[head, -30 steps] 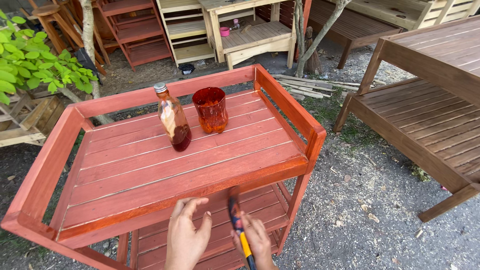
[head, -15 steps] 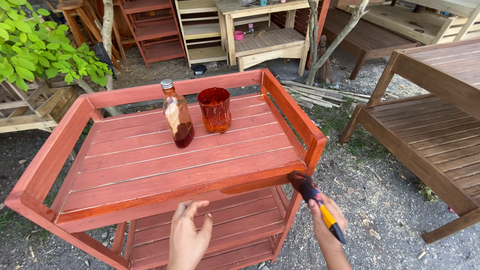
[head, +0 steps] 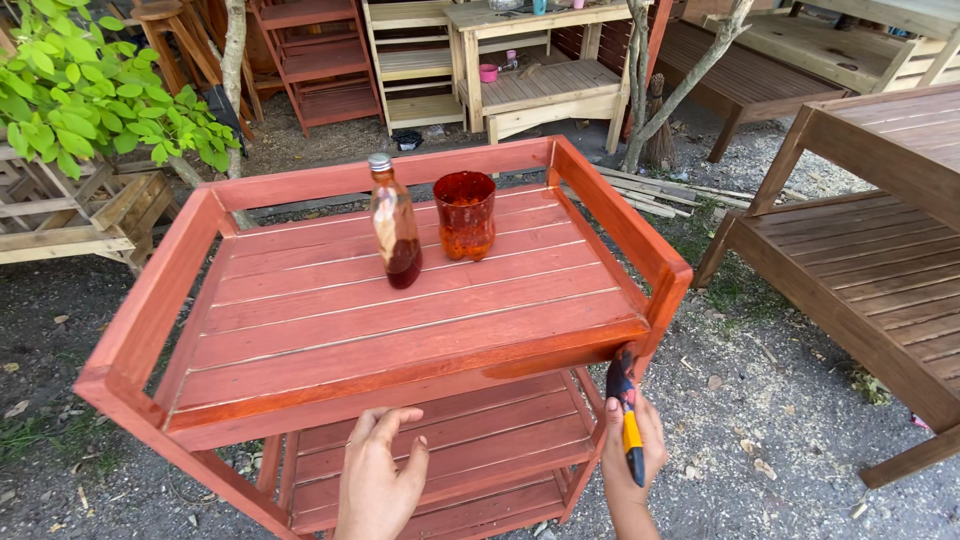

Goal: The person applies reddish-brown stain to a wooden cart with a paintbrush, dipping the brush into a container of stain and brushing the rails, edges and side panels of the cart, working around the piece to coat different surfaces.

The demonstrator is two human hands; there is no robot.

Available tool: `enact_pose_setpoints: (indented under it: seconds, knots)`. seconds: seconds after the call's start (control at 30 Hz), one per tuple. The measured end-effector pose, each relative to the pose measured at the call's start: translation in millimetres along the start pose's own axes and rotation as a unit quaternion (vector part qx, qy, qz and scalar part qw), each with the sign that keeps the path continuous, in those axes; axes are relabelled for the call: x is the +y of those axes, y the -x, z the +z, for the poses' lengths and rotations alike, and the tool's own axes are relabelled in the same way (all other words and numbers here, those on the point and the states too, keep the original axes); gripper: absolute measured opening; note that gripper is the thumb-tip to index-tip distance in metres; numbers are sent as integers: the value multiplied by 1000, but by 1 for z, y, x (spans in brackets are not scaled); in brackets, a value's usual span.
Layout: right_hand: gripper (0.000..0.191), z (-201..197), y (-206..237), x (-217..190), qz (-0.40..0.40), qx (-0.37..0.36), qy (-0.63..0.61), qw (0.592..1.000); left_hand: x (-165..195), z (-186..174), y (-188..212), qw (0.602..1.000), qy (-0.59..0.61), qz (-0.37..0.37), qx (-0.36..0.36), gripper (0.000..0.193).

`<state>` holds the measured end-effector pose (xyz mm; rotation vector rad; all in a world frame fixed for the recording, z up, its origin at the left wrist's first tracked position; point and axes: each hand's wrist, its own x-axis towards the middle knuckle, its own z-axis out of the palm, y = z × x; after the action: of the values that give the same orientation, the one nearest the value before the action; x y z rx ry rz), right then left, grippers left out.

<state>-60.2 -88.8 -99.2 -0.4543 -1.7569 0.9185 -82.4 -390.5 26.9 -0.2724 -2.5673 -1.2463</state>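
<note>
Outside on gravelly dirt stands a red wooden cart (head: 400,330). On its top tray sit a glass bottle (head: 393,222) and a red cup (head: 464,214). At the cart's front corner, the right hand (head: 632,455) grips a paintbrush (head: 624,410). Below the tray's front edge, the left hand (head: 380,485) is open, fingers spread, holding nothing.

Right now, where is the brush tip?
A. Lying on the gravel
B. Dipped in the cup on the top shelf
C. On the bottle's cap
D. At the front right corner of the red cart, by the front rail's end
D: the right hand holds the brush upright with its bristles at the cart front rail's right end, far from the cup and the bottle.
</note>
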Motion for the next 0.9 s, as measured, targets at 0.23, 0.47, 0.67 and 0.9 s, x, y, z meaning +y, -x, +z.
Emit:
enact_pose_setpoints:
  seconds: [0.23, 0.47, 0.67, 0.9]
  knots:
    - [38, 56, 72, -67, -2, 0, -47, 999, -50, -69, -3, 994, -31, -98, -35, 34]
    - [43, 93, 133, -128, 48, -35, -82, 995, -110, -110, -2, 999, -33, 6, 20, 31]
    - [47, 121, 187, -178, -8, -62, -135, 989, -139, -145, 7, 999, -29, -43, 14, 34]
    - [48, 161, 246, -252, 23, -171, -206, 963, -165, -188, 12, 997, -50, -12, 60, 30]
